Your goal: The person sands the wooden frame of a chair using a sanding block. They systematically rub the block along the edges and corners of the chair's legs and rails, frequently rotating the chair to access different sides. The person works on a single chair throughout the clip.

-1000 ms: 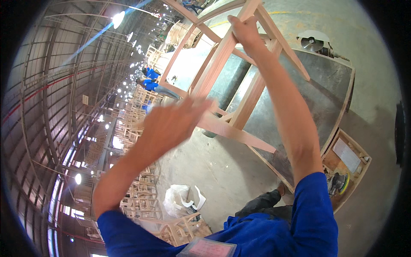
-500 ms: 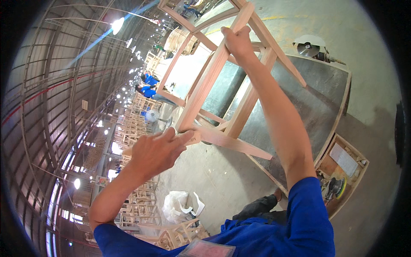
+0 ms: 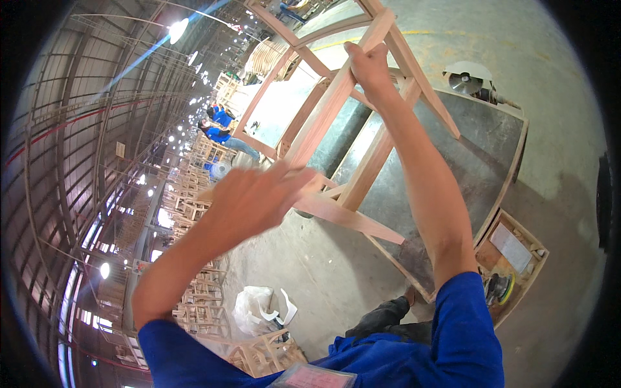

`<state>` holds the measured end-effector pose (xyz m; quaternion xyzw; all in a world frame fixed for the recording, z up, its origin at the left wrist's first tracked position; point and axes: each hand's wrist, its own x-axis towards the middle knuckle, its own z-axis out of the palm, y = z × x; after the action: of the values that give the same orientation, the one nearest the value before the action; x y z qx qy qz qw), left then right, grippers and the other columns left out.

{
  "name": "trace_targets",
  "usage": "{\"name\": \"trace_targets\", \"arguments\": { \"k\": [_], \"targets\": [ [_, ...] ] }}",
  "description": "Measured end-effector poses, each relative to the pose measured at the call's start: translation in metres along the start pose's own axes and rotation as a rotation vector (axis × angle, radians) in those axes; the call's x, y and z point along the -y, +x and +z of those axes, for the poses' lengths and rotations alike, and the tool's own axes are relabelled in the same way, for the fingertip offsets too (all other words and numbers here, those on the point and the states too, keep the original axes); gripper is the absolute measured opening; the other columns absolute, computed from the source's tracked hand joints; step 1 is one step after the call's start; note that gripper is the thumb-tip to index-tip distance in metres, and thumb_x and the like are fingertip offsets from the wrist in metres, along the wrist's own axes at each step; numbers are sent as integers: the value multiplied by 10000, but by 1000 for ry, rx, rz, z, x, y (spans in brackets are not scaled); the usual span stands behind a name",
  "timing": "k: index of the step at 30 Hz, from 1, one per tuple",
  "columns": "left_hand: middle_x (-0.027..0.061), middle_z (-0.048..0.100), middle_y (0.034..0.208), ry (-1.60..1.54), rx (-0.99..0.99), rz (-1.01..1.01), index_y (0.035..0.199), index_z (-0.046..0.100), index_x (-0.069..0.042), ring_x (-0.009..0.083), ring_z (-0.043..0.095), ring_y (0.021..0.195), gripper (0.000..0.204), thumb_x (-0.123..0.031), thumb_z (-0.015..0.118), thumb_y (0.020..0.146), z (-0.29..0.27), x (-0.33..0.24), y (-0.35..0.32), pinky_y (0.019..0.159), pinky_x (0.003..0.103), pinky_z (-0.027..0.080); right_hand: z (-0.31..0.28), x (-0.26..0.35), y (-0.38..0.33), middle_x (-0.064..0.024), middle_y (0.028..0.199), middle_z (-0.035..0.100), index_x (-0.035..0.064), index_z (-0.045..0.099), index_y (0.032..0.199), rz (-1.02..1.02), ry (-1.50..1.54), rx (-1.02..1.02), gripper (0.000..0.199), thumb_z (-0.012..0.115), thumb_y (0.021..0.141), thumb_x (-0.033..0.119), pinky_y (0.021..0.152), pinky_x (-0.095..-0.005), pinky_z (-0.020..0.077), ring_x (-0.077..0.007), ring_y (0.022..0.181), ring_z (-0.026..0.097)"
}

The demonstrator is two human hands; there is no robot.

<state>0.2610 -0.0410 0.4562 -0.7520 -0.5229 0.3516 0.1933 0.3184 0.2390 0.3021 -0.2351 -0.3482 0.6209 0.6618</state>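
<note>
A bare wooden chair frame (image 3: 318, 123) lies tilted across the bench (image 3: 466, 168), its legs pointing various ways. My right hand (image 3: 372, 70) is closed around the frame's upper long rail, near its far end. At the near end of that rail my left hand (image 3: 255, 199), smeared by motion, is at the joint where a tapered leg (image 3: 352, 218) branches off. Its fingers hold a flat tan piece that looks like folded sandpaper, mostly hidden behind them now.
An open wooden box (image 3: 517, 258) with a paper and a round sander (image 3: 499, 288) stands at the bench's right. A disc tool (image 3: 467, 79) lies beyond. White plastic (image 3: 255, 310) is on the floor. Many chair frames and co-workers in blue (image 3: 223, 132) are at left.
My left hand has moved up and slightly right along the joint, with the tan piece turned mostly out of sight. My right hand keeps its hold; the view has shifted slightly.
</note>
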Motion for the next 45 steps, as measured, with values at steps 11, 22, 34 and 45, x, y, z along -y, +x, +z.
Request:
{"name": "trace_targets", "arguments": {
  "k": [11, 22, 34, 45],
  "targets": [
    [79, 620, 976, 35, 7, -92, 1378, 520, -239, 263, 695, 724, 433, -302, 599, 957, -7, -5, -6, 550, 421, 545, -6, -1, 14, -312, 1124, 566, -201, 267, 1213, -127, 35, 1, 758, 701, 868, 316, 848, -351, 535, -287, 1012, 631],
    [27, 507, 815, 7, -499, -214, 1398, 570, -227, 185, 576, 601, 525, -133, 629, 884, 93, -56, -41, 486, 329, 493, -6, 8, 11, -205, 968, 585, -176, 455, 1072, -117, 57, -18, 542, 705, 863, 257, 647, -354, 554, -218, 833, 626],
    [33, 476, 812, -123, -535, -386, 1405, 551, -219, 192, 587, 615, 560, -114, 620, 859, 103, -64, -51, 486, 340, 490, -9, 6, 7, -104, 867, 591, -78, 556, 1012, -34, 131, 13, 384, 727, 881, 240, 586, -352, 533, -176, 760, 606],
    [105, 602, 815, -952, -301, -542, 1337, 619, -219, 311, 636, 656, 470, -282, 724, 884, 217, -123, -135, 576, 443, 521, -9, 5, -1, -52, 838, 590, -8, 578, 1110, -81, 116, 18, 394, 727, 917, 301, 597, -324, 512, -166, 681, 585]
  ]
}}
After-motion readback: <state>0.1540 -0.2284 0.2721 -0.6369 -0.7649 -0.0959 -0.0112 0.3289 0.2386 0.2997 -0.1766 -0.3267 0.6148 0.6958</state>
